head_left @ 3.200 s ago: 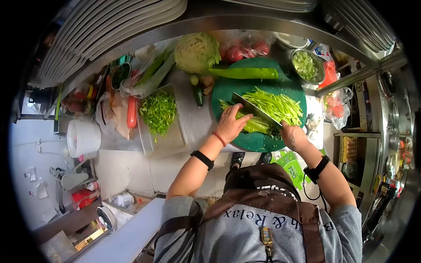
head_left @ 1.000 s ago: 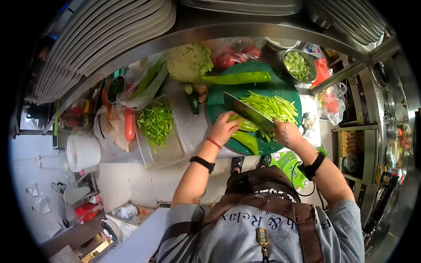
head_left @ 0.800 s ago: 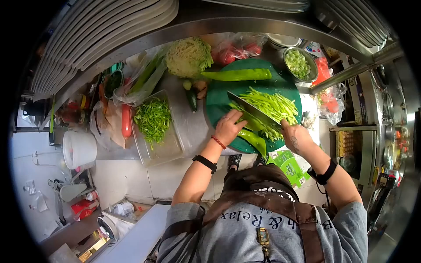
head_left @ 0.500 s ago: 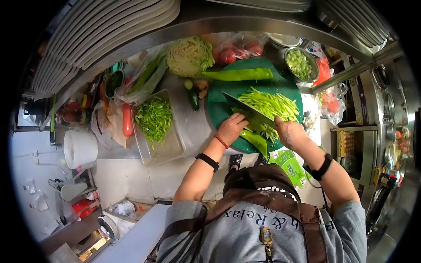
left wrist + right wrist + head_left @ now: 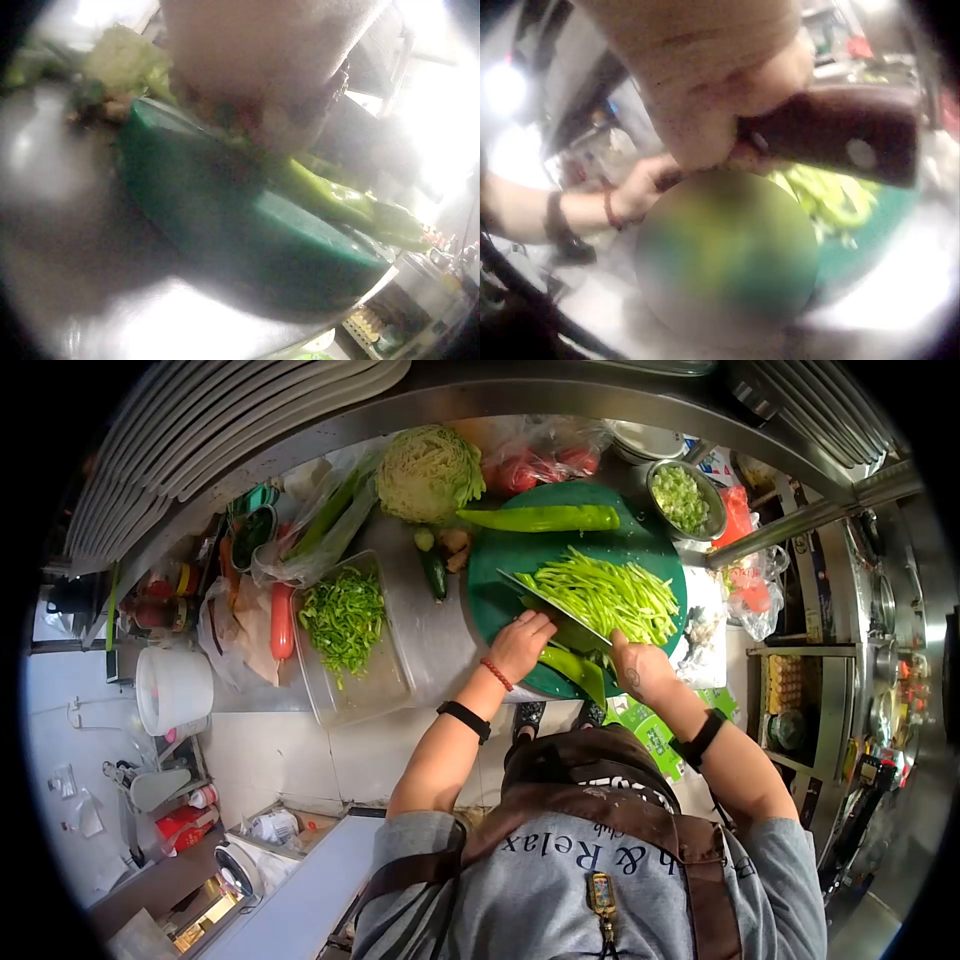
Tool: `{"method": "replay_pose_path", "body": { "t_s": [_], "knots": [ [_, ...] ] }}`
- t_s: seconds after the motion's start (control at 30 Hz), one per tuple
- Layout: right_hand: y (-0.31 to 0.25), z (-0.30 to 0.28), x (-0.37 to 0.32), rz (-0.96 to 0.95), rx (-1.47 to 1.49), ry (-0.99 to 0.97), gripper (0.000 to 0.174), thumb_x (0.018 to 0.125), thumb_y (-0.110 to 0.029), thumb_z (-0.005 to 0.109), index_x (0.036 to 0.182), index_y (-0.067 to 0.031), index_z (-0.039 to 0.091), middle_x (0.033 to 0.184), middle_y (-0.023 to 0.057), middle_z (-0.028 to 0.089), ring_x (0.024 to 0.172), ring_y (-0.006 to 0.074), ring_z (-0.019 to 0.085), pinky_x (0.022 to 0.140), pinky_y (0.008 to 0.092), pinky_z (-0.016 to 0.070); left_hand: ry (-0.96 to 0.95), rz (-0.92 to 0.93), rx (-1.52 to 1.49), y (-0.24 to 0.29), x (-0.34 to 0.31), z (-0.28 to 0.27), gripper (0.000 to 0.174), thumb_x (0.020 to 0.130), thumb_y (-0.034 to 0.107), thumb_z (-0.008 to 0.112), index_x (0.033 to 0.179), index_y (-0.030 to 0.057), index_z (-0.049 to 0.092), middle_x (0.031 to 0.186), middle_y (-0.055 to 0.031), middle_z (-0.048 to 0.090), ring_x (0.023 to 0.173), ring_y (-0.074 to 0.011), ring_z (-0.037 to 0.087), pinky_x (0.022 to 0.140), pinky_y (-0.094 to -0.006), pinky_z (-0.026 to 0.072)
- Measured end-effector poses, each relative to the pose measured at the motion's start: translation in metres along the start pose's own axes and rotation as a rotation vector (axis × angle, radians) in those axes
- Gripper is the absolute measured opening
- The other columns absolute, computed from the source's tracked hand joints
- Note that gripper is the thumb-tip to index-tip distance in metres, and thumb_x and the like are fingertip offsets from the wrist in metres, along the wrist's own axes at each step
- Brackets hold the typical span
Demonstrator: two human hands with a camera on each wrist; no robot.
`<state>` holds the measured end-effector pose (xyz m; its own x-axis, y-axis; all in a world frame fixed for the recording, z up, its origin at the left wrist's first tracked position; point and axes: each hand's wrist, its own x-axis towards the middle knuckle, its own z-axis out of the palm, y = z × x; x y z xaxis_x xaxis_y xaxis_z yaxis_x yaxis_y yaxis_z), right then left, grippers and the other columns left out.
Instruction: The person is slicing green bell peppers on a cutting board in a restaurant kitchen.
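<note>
My right hand grips the dark wooden handle of a cleaver. Its blade slants across the round green chopping board, with a heap of thin green pepper strips on its far side. My left hand has its fingers bent over green pepper close to the blade; the fingertips are partly hidden. Between the hands a piece of green pepper lies at the board's near edge, and the left wrist view shows this pepper sticking out past the rim. A whole long green pepper rests across the board's far part.
A clear tub of chopped greens stands left. Behind are a halved cabbage, a small cucumber and bagged tomatoes. A bowl of chopped scallion sits back right. A metal shelf edge with stacked plates hangs overhead.
The pepper at the near edge has slid out from beneath my left hand over the last seconds. The cleaver has rocked and shifted slightly, and both hands have stayed close to the blade.
</note>
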<state>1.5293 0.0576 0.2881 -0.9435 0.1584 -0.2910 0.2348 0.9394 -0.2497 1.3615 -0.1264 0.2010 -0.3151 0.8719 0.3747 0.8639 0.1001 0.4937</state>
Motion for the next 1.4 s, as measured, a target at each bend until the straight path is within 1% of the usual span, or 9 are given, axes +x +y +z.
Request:
{"method": "replay_pose_path", "body": {
  "t_s": [0.13, 0.23, 0.43, 0.6, 0.73, 0.93, 1.07, 1.27, 1.4],
  "knots": [
    [-0.016, -0.059, -0.001, -0.002, -0.010, -0.035, 0.014, 0.088, -0.010, 0.050, 0.099, -0.0006, 0.046, 0.065, 0.0201, 0.062, 0.061, 0.0411, 0.063, 0.055, 0.0490, 0.0504, 0.071, 0.038, 0.003, 0.002, 0.001, -0.002, 0.020, 0.075, 0.004, 0.056, 0.094, 0.0048, 0.064, 0.097, -0.0081, 0.061, 0.098, -0.0279, 0.058, 0.079, -0.0357, 0.0524],
    [-0.017, -0.039, -0.011, 0.074, -0.047, -0.139, 0.017, 0.086, -0.005, 0.048, 0.102, -0.0001, 0.047, 0.079, 0.0214, 0.067, 0.071, 0.0386, 0.067, 0.063, 0.0471, 0.0543, 0.094, 0.048, -0.011, 0.000, -0.001, 0.000, 0.018, 0.076, 0.001, 0.060, 0.094, 0.0027, 0.064, 0.098, -0.0115, 0.062, 0.094, -0.0303, 0.060, 0.078, -0.0382, 0.0520],
    [-0.010, -0.049, 0.001, -0.038, -0.006, 0.001, 0.017, 0.092, -0.016, 0.052, 0.097, -0.0011, 0.045, 0.064, 0.0208, 0.062, 0.059, 0.0404, 0.063, 0.054, 0.0489, 0.0501, 0.191, 0.041, 0.019, 0.001, -0.003, 0.001, 0.015, 0.075, 0.003, 0.062, 0.090, 0.0051, 0.065, 0.095, -0.0101, 0.063, 0.091, -0.0296, 0.060, 0.077, -0.0372, 0.0517],
    [-0.015, -0.007, 0.002, 0.000, -0.027, 0.003, 0.015, 0.091, -0.014, 0.052, 0.095, -0.0007, 0.045, 0.063, 0.0220, 0.062, 0.059, 0.0405, 0.063, 0.054, 0.0490, 0.0508, 0.124, -0.039, 0.032, 0.007, -0.008, -0.001, 0.014, 0.076, 0.003, 0.063, 0.089, 0.0043, 0.065, 0.096, -0.0093, 0.064, 0.093, -0.0295, 0.061, 0.076, -0.0366, 0.0523],
    [-0.023, -0.056, 0.006, -0.019, -0.038, -0.124, 0.020, 0.087, -0.004, 0.046, 0.106, 0.0020, 0.046, 0.074, 0.0219, 0.066, 0.069, 0.0391, 0.067, 0.062, 0.0463, 0.0551, 0.241, -0.017, 0.000, 0.008, -0.009, 0.000, 0.013, 0.076, 0.001, 0.064, 0.088, 0.0040, 0.065, 0.094, -0.0095, 0.063, 0.092, -0.0297, 0.061, 0.074, -0.0375, 0.0521],
    [-0.007, -0.001, -0.002, 0.015, 0.042, -0.011, 0.017, 0.092, -0.016, 0.051, 0.100, -0.0021, 0.046, 0.064, 0.0218, 0.062, 0.061, 0.0408, 0.064, 0.056, 0.0501, 0.0511, 0.248, -0.072, -0.010, 0.013, -0.011, 0.003, 0.013, 0.076, 0.000, 0.065, 0.088, 0.0025, 0.065, 0.092, -0.0108, 0.062, 0.093, -0.0311, 0.060, 0.074, -0.0385, 0.0516],
    [-0.020, -0.062, 0.005, -0.016, -0.004, -0.090, 0.018, 0.088, -0.008, 0.047, 0.103, 0.0005, 0.048, 0.075, 0.0231, 0.066, 0.069, 0.0411, 0.066, 0.062, 0.0487, 0.0536, 0.272, -0.074, -0.047, 0.012, -0.004, 0.000, 0.011, 0.076, 0.001, 0.066, 0.087, 0.0027, 0.064, 0.090, -0.0110, 0.061, 0.090, -0.0315, 0.060, 0.074, -0.0390, 0.0514],
    [-0.001, -0.002, 0.006, 0.023, 0.079, -0.010, 0.020, 0.091, -0.016, 0.052, 0.098, 0.0019, 0.047, 0.066, 0.0236, 0.062, 0.066, 0.0437, 0.063, 0.059, 0.0499, 0.0512, 0.345, -0.062, -0.016, 0.009, 0.001, 0.012, 0.010, 0.076, 0.000, 0.065, 0.086, 0.0022, 0.064, 0.092, -0.0131, 0.061, 0.090, -0.0324, 0.060, 0.075, -0.0396, 0.0515],
    [-0.017, -0.057, 0.005, 0.009, 0.045, -0.050, 0.019, 0.092, -0.015, 0.052, 0.100, 0.0015, 0.047, 0.069, 0.0231, 0.064, 0.067, 0.0418, 0.065, 0.060, 0.0490, 0.0520, 0.315, -0.075, -0.019, 0.008, 0.003, 0.012, 0.011, 0.075, -0.001, 0.065, 0.085, 0.0015, 0.064, 0.091, -0.0134, 0.062, 0.090, -0.0330, 0.060, 0.076, -0.0399, 0.0517]
  ]
}}
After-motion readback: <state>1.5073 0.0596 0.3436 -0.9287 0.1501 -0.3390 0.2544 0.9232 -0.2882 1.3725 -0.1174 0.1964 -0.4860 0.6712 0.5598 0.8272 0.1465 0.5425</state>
